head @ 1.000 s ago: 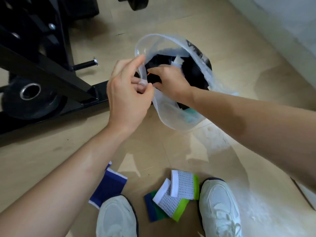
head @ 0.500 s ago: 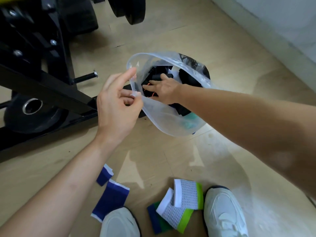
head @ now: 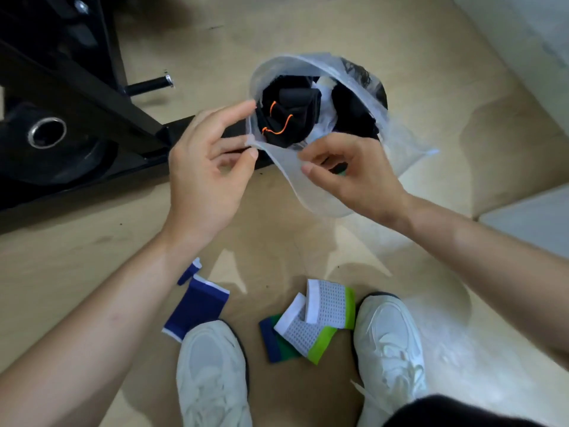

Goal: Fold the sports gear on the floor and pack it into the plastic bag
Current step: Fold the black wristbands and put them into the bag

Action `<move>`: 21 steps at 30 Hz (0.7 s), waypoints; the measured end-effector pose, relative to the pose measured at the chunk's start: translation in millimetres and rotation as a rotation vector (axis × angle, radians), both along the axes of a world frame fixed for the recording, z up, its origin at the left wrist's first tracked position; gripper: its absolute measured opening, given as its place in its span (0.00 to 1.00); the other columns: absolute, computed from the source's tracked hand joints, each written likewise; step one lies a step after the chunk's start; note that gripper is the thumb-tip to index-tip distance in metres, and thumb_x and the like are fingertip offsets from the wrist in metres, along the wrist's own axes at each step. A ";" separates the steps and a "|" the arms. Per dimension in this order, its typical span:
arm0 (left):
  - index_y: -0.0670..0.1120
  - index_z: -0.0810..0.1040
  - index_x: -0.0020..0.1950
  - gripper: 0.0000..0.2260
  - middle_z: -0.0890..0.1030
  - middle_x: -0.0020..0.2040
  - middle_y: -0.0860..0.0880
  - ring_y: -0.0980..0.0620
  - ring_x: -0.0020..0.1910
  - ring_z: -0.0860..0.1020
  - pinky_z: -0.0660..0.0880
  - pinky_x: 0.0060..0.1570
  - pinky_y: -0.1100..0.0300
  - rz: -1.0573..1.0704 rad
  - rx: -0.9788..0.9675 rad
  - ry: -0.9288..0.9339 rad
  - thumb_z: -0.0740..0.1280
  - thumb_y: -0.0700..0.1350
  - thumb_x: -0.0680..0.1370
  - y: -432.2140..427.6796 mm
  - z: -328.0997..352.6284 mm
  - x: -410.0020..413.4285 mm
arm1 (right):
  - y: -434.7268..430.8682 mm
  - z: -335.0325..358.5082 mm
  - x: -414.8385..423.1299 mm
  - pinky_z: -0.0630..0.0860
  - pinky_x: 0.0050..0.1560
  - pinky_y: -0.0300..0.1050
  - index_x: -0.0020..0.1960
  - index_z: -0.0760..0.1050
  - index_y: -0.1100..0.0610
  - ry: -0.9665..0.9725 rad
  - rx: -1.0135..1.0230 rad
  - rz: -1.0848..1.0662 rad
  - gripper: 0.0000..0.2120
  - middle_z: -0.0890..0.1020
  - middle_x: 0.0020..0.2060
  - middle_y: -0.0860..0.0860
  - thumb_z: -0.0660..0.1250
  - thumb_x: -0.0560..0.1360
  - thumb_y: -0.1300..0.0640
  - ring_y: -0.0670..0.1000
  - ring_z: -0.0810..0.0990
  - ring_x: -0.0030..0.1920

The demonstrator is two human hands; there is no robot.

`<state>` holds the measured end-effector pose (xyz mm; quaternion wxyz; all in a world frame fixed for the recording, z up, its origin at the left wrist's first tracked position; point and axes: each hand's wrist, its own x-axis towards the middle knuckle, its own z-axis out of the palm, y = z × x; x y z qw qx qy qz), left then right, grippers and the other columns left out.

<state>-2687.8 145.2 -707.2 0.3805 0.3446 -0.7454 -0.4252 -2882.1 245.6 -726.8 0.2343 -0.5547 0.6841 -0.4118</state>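
Pinching bag rim with left hand, likely keeping it open over black gear inside. Can't tell if curled right hand grips the near wall. Leaving wristbands on floor by shoes.

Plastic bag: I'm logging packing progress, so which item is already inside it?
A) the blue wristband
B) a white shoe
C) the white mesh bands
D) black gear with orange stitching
D: black gear with orange stitching shows through the open mouth of the plastic bag; the blue wristband and white mesh bands lie on the floor.
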 end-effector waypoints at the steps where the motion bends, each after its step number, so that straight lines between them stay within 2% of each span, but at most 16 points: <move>1: 0.50 0.76 0.68 0.21 0.78 0.66 0.48 0.56 0.57 0.84 0.80 0.53 0.62 -0.001 0.002 -0.004 0.70 0.33 0.77 5.6 -1.2 6.2 | 16.0 2.7 10.7 0.78 0.45 0.42 0.48 0.84 0.57 -0.012 -0.047 0.002 0.03 0.83 0.40 0.45 0.72 0.75 0.60 0.44 0.80 0.40; 4: 0.46 0.78 0.67 0.20 0.77 0.65 0.48 0.51 0.60 0.83 0.80 0.54 0.60 0.004 -0.002 -0.021 0.70 0.32 0.77 26.9 -11.1 27.8 | 61.6 -1.5 39.4 0.75 0.40 0.40 0.45 0.83 0.60 -0.031 -0.045 0.105 0.02 0.83 0.37 0.49 0.73 0.73 0.64 0.46 0.79 0.37; 8: 0.50 0.80 0.59 0.17 0.79 0.57 0.49 0.52 0.52 0.83 0.81 0.48 0.61 0.047 0.089 -0.147 0.72 0.34 0.75 70.7 -41.7 52.3 | 99.0 -46.6 51.0 0.73 0.43 0.33 0.53 0.83 0.55 -0.016 0.248 0.234 0.10 0.82 0.41 0.45 0.73 0.73 0.56 0.43 0.79 0.40; 11: 0.53 0.81 0.57 0.14 0.81 0.51 0.55 0.56 0.47 0.82 0.82 0.45 0.56 -0.052 0.214 -0.362 0.75 0.41 0.73 101.3 -78.4 62.2 | 111.6 -82.9 48.1 0.74 0.50 0.42 0.61 0.79 0.53 0.082 0.482 0.266 0.18 0.80 0.49 0.45 0.75 0.72 0.53 0.45 0.77 0.46; 14: 0.50 0.82 0.60 0.17 0.82 0.50 0.56 0.55 0.48 0.81 0.80 0.50 0.50 -0.188 0.333 -0.620 0.76 0.51 0.73 120.1 -108.8 66.3 | 118.6 -109.5 47.2 0.72 0.55 0.50 0.66 0.75 0.54 0.222 0.598 0.329 0.28 0.78 0.55 0.52 0.77 0.68 0.52 0.54 0.72 0.52; 17: 0.51 0.80 0.60 0.17 0.82 0.53 0.55 0.53 0.51 0.80 0.77 0.52 0.50 -0.307 0.276 -0.820 0.75 0.55 0.74 130.1 -123.6 64.3 | 119.4 -121.8 46.3 0.72 0.52 0.52 0.66 0.75 0.55 0.298 0.580 0.341 0.30 0.78 0.52 0.56 0.78 0.65 0.53 0.58 0.72 0.49; 21: 0.54 0.79 0.59 0.17 0.81 0.51 0.57 0.53 0.52 0.78 0.72 0.44 0.55 -0.420 0.250 -0.888 0.75 0.56 0.73 138.1 -130.0 58.3 | 115.4 -125.3 44.4 0.72 0.50 0.51 0.61 0.77 0.56 0.288 0.617 0.325 0.28 0.75 0.48 0.54 0.79 0.64 0.52 0.56 0.72 0.47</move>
